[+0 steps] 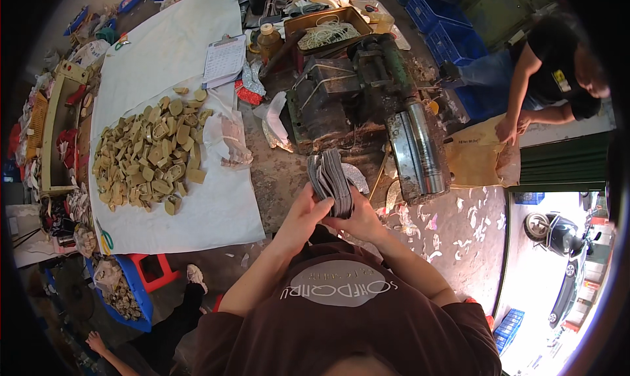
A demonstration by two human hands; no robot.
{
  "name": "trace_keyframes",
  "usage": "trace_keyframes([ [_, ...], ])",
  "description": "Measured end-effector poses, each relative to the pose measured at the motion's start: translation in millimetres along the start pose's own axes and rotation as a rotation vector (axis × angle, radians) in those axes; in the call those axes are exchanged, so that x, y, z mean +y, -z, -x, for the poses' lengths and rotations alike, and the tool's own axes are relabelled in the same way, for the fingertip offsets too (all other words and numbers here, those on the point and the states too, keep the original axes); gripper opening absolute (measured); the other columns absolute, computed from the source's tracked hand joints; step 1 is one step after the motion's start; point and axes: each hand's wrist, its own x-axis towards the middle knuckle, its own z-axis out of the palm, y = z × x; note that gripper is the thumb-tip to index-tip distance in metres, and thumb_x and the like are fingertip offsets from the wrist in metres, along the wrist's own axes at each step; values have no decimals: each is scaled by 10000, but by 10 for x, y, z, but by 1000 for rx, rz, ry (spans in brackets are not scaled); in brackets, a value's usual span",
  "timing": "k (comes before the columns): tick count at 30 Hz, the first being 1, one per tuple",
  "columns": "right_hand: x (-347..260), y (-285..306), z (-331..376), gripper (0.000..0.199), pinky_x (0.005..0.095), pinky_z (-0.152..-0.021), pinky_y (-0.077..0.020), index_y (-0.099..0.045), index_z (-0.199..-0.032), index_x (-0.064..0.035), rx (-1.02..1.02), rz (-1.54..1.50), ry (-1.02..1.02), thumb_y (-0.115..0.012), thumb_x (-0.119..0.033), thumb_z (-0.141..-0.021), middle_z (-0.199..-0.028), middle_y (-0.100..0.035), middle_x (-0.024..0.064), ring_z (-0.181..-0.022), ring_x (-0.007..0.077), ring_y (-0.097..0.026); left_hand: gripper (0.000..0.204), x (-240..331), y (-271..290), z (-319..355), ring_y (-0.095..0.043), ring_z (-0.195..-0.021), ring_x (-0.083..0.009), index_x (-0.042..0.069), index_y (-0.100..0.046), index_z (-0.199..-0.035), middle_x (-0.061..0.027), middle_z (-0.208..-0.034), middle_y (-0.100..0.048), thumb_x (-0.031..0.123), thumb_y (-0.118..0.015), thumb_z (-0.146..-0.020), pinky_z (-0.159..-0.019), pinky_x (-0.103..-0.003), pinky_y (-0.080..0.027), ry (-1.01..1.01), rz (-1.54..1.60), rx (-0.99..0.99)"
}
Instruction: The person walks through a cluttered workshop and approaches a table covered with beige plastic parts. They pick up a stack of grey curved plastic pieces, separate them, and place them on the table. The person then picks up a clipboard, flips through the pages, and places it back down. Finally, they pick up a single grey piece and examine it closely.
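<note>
A thick stack of grey, curved, flat pieces [330, 179] stands between my hands, in front of the machine's body. My left hand [302, 213] grips it from the left, thumb along its side. Around the lower right side of the stack are the fingers of my right hand [362, 220]. The exact kind of the pieces is hard to make out. Just behind the stack sits a dark, worn machine [328, 90] with a shiny metal roller [426, 149] at its right. A pale glittery curved piece [355, 178] lies beside my right hand.
A white-covered table [170, 235] at left bears a pile of tan, rounded blocks [147, 149], a clipboard [224, 60] and scissors [105, 238]. A tray of cord [328, 31] stands behind. At right another person holds brown sheet material [482, 153]. Scraps [472, 218] litter the floor.
</note>
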Motion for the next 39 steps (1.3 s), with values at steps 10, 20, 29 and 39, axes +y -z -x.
trace_keyframes([
  [10,-148,43,159,662,381,-825,-477,-450,-1183,37,18,107,84,-763,-220,-660,-1033,-604,209,-945,304,-617,413,-192,-128,-24,-536,-1046,-161,-1,-404,-1258,-70,-1170,-538,47,-542,-872,-916,-330,-420,-75,252,128],
  [20,95,-9,229,705,420,-851,-462,-422,-1245,24,62,288,302,-739,-184,-651,-1146,-506,233,-1031,399,-529,340,-345,-233,72,-499,-1124,-220,-10,-407,-1256,-138,-1241,-507,179,-354,-978,-975,-369,-384,-66,225,301],
  [29,-103,137,263,710,451,-815,-472,-391,-1236,33,-39,108,2,-735,-217,-667,-994,-579,275,-938,429,-578,343,-208,-329,116,-460,-1157,-217,-9,-420,-1244,-117,-1260,-487,158,-400,-945,-1013,-378,-323,1,272,87],
  [39,84,106,309,572,413,-787,-479,-484,-1094,40,285,123,144,-739,-181,-632,-920,-618,232,-873,384,-606,318,-174,-322,-142,-449,-1147,-179,-5,-441,-1213,-79,-1208,-519,104,-441,-914,-1011,-351,-298,97,241,-105],
])
